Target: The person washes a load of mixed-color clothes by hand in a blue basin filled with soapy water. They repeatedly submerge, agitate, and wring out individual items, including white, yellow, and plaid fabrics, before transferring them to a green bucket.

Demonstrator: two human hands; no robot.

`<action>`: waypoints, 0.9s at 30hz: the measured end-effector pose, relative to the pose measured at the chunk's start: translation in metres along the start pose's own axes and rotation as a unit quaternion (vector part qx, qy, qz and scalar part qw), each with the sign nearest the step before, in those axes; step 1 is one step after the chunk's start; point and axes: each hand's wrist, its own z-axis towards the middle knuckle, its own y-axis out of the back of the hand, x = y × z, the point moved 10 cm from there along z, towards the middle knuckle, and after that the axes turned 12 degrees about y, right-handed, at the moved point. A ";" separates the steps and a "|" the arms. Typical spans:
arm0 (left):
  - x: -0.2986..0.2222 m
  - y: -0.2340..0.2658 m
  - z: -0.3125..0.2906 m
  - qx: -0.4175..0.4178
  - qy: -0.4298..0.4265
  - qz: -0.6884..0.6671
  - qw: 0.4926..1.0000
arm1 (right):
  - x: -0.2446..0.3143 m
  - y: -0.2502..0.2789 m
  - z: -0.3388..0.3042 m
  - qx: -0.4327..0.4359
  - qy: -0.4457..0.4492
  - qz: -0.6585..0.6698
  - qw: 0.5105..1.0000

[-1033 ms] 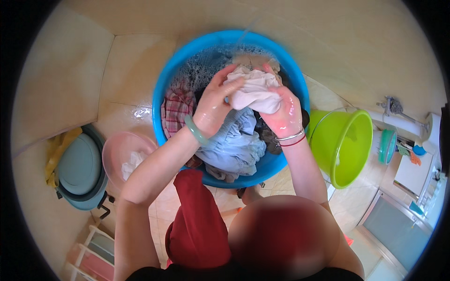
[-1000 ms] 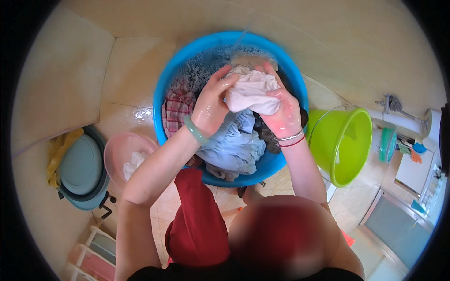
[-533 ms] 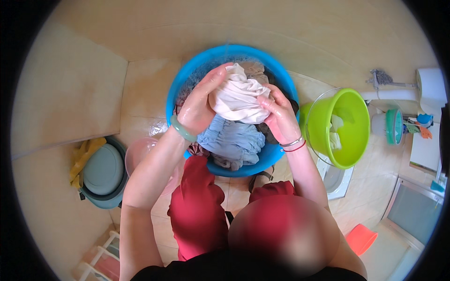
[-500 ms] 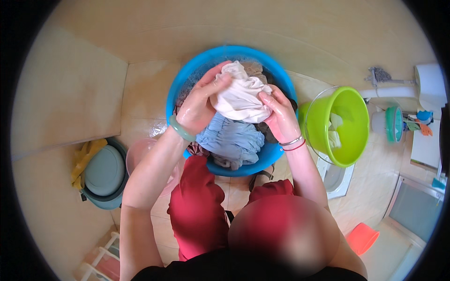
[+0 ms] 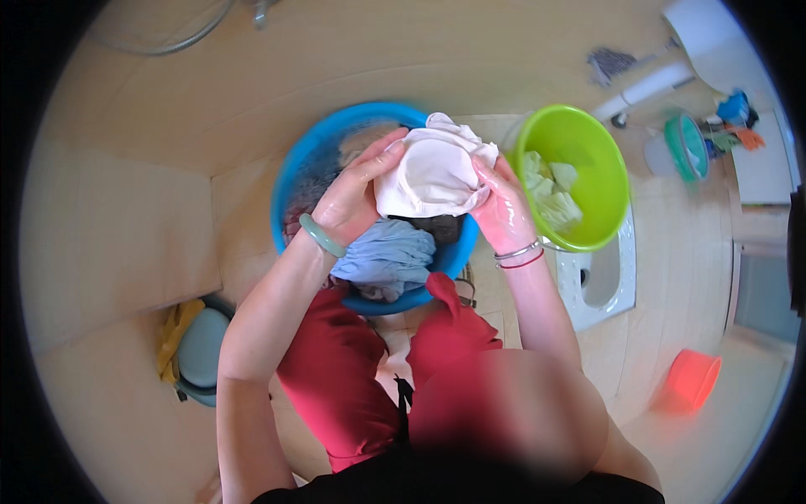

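My left hand point(image 5: 356, 183) and my right hand point(image 5: 505, 208) grip a wet white cloth garment point(image 5: 430, 175) by its two sides. It is bunched round the edges, with a smoother patch facing up in the middle. Both hands hold it above a large blue tub point(image 5: 280, 186). In the tub, a crumpled light blue garment point(image 5: 388, 252) lies over darker clothes, with sudsy water at the left. To the right of my right hand stands a lime green bucket point(image 5: 603, 153), with white cloths point(image 5: 556, 202) inside. Some fingers are hidden behind the garment.
A white squat toilet pan point(image 5: 623, 281) is set in the floor below the bucket. At the right stands an orange-red bucket point(image 5: 695, 382); a teal basket point(image 5: 687, 149) and a mop head point(image 5: 609, 64) are farther back. Grey-blue basins point(image 5: 204, 346) with a yellow cloth point(image 5: 172, 338) lie at the left.
The bunched white garment is now spread wider between my hands, showing a smoother middle. My view has turned, so the green bucket appears higher and nearer my right hand.
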 end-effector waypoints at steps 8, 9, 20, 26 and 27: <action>0.043 -0.088 0.101 0.019 -0.031 0.010 0.999 | 0.096 0.132 -0.021 -0.149 0.130 -0.015 0.980; 0.053 -0.098 0.114 0.015 -0.022 0.005 1.000 | 0.106 0.144 -0.025 -0.162 0.144 -0.019 0.976; 0.110 -0.099 0.220 -0.060 0.017 0.045 0.997 | 0.090 0.267 -0.024 -0.329 0.094 0.016 0.940; 0.109 -0.088 0.234 -0.050 0.021 0.052 0.997 | 0.075 0.274 -0.026 -0.359 0.076 0.041 0.930; 0.108 -0.088 0.232 -0.047 0.024 0.067 0.996 | 0.075 0.271 -0.029 -0.366 0.077 0.038 0.927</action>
